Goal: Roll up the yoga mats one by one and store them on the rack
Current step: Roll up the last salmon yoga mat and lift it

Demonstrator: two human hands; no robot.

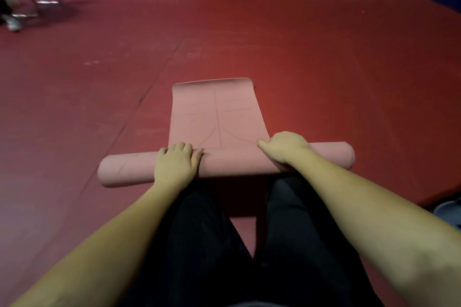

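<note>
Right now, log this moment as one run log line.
step: rolling pink yoga mat | left hand: on roll | right hand: on roll | unrolled part: short, flat on red floor | rack: not in view

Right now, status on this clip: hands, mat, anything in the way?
Left hand and right hand both on the roll. Pink yoga mat mostly rolled, short flat stretch left. Red floor ahead unobstructed.
</note>
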